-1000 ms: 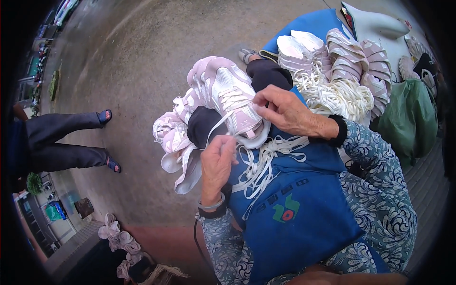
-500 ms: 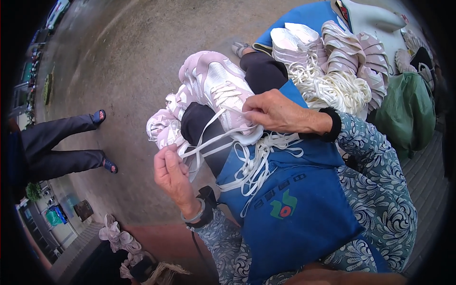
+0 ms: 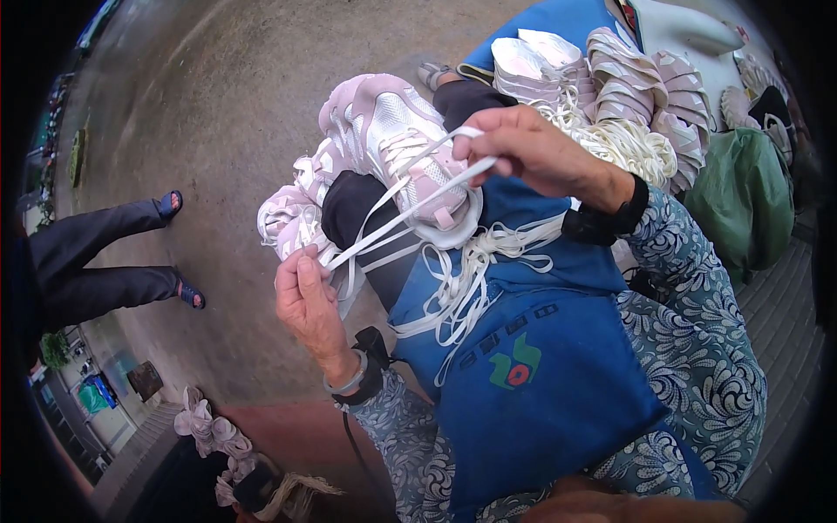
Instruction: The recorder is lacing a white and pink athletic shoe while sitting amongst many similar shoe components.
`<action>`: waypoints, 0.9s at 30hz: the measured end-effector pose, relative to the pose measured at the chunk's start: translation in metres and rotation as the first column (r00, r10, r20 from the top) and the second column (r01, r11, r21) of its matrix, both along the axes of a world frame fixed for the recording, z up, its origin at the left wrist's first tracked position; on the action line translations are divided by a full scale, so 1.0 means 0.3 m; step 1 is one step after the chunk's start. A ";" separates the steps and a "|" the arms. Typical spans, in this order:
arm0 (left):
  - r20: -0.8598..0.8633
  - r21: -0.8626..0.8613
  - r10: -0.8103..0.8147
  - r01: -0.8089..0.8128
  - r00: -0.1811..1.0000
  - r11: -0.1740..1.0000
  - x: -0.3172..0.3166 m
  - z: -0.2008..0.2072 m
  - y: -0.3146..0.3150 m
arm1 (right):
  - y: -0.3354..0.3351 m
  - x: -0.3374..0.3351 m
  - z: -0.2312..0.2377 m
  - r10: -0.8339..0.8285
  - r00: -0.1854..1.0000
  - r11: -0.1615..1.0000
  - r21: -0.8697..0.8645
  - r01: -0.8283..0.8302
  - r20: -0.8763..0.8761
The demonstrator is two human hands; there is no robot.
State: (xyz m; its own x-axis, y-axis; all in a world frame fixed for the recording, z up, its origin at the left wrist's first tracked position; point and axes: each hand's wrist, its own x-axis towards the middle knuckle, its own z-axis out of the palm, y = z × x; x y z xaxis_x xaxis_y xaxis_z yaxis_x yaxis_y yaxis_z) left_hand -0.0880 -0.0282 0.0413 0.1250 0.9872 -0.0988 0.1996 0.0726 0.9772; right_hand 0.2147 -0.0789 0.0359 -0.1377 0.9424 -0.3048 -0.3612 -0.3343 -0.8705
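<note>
A white and pink shoe upper [image 3: 418, 131] rests on my leg, its front laced with white cord. My left hand [image 3: 312, 309], closed, pinches a white shoelace [image 3: 397, 218] below and left of the upper. That lace runs taut up to my right hand [image 3: 549, 155], whose fingers are curled round it above the upper's heel end. A loop of the lace hangs between the two hands. Loose white laces [image 3: 471, 275] lie in a tangle on my blue apron [image 3: 549, 427]. More pink and white uppers [image 3: 292, 213] hang beyond my knee.
Stacks of pink and white uppers [image 3: 619, 74] stand at right, with a heap of white laces [image 3: 636, 148] beside them. A green bag [image 3: 741, 196] sits farther right. Another person's legs [image 3: 109, 231] show at left. More pink pieces [image 3: 209, 427] lie at lower left.
My right hand has lifted up and right, away from the upper, drawing the lace straighter. My left hand has shifted slightly left and keeps its pinch.
</note>
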 end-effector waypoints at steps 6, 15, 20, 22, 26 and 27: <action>0.105 -0.017 -0.018 0.020 0.994 1.000 0.026 0.006 0.000 | -0.017 0.011 -0.038 -0.038 0.998 0.999 -0.020 0.037 -0.055; 0.418 0.274 0.414 -0.547 0.809 0.791 -0.102 0.137 0.020 | 0.004 -0.048 0.002 0.130 0.976 0.991 -0.058 -0.121 0.176; 0.503 0.448 0.538 -0.736 0.677 0.508 -0.155 0.190 0.027 | -0.007 -0.035 -0.036 0.178 0.888 0.980 -0.001 -0.197 0.424; 0.463 0.493 0.568 -0.731 0.680 0.472 -0.164 0.207 0.024 | -0.014 -0.031 -0.056 0.102 0.765 0.977 0.081 -0.197 0.635; 0.279 0.411 0.456 -0.534 0.845 0.739 -0.086 0.198 -0.011 | -0.022 -0.044 -0.081 -0.048 0.634 0.933 0.260 -0.247 0.772; 0.229 0.370 0.365 -0.428 0.902 0.825 -0.042 0.170 -0.023 | -0.020 -0.050 -0.064 -0.004 0.624 0.946 0.205 -0.250 0.781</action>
